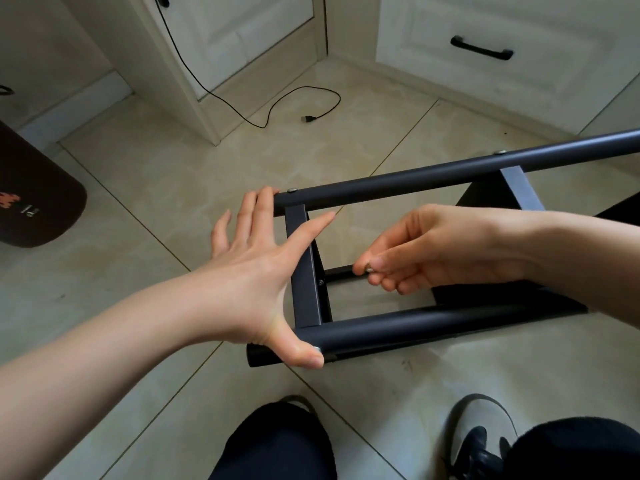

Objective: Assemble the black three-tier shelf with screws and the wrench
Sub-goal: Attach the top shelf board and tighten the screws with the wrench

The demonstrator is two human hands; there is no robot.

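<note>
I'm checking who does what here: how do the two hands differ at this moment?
The left hand is spread open, fingers straight, its fingertips on the upper tube and its thumb on the lower tube of the black shelf frame; the right hand is curled. The left hand holds nothing, while the right pinches a small screw at its fingertips. The left steadies the frame's end; the right sits between the tubes. Both are bare.

arms: bare, no sleeves | trousers (277, 445): dark | shoe (481, 434): grey, black laces
</note>
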